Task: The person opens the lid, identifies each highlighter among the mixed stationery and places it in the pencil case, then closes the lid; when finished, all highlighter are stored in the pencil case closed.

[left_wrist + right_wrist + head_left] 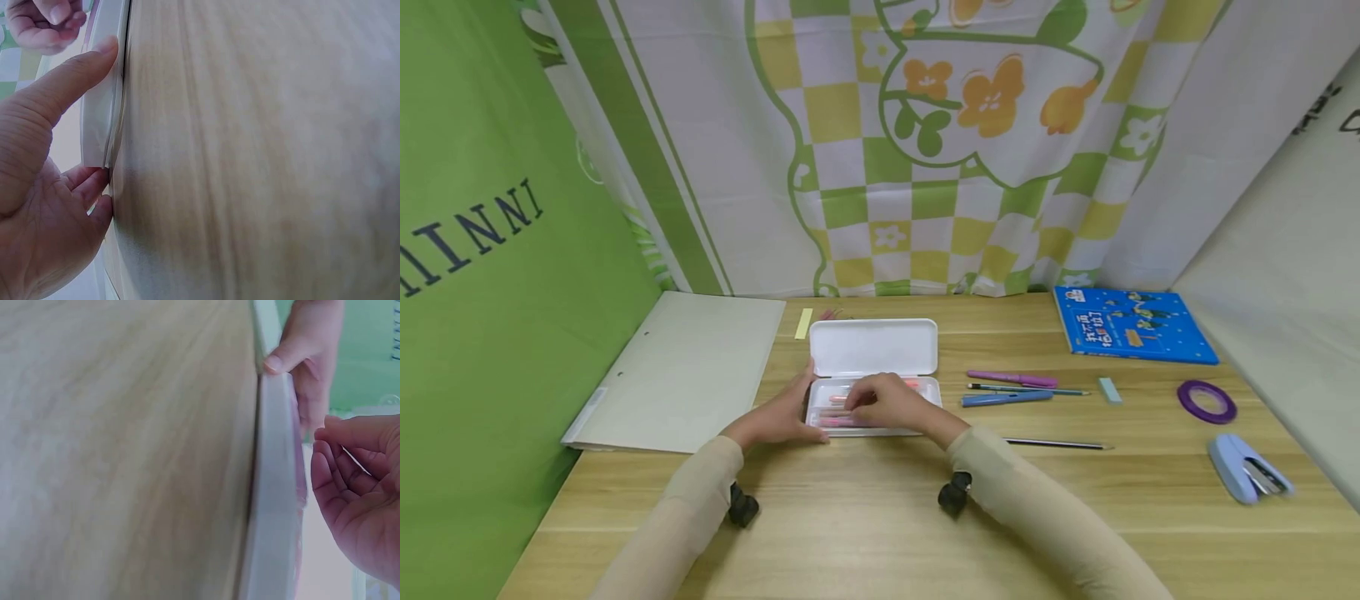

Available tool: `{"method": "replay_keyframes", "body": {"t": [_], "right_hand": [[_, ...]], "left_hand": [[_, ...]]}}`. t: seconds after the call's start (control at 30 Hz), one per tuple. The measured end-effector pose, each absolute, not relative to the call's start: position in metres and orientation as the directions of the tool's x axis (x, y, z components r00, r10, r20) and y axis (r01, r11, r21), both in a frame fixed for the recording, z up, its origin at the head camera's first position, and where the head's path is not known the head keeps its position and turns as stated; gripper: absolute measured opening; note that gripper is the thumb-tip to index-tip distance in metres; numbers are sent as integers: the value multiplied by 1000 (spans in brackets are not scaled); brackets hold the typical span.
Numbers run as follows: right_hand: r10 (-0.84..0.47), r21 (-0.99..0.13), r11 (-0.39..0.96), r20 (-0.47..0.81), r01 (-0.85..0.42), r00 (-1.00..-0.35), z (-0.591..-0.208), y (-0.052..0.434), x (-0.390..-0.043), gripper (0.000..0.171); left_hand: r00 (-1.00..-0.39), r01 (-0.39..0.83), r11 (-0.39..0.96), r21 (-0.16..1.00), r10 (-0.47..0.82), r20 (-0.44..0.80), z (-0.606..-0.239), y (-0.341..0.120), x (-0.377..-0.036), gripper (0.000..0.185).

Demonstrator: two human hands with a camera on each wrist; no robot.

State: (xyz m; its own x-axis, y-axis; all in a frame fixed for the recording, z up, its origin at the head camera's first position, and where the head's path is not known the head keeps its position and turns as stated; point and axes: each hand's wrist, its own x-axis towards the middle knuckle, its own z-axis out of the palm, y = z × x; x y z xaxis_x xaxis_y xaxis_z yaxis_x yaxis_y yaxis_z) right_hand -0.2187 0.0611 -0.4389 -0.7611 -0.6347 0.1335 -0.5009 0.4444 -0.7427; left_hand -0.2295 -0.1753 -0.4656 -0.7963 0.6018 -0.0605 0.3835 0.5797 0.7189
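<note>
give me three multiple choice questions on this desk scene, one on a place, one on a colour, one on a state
1. Where does the blue book lie on the wooden table?
A. far right
B. near left
C. inside the case

2. What colour is the roll of tape?
A. red
B. purple
C. white

3. How is the white plastic pencil case?
A. shut
B. upside down
C. open

Answers:
1 A, it lies at the far right by the curtain.
2 B, the ring is purple.
3 C, its lid stands raised while the left hand touches its left end and the right hand reaches among the pens inside.
</note>
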Motion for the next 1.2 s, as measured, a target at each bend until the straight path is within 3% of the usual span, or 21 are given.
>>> {"method": "replay_keyframes", "body": {"t": [0.33, 0.7, 0.93, 1.2], "right_hand": [[-521, -853, 401, 88, -334, -849, -424, 113, -219, 13], [-291, -898, 430, -39, -94, -956, -430, 183, -225, 22], [-224, -916, 401, -67, -29, -972, -434, 199, -232, 30], [-265, -935, 354, -110, 10, -958, -437, 192, -245, 47]], "left_hand": [[-804, 366, 590, 720, 590, -75, -466, -174, -231, 131], [-809, 362, 588, 723, 584, -70, -466, -174, -230, 130], [-802, 384, 572, 724, 595, -45, -464, -175, -227, 129], [-808, 355, 563, 746, 586, -57, -463, -173, -227, 130]]}}
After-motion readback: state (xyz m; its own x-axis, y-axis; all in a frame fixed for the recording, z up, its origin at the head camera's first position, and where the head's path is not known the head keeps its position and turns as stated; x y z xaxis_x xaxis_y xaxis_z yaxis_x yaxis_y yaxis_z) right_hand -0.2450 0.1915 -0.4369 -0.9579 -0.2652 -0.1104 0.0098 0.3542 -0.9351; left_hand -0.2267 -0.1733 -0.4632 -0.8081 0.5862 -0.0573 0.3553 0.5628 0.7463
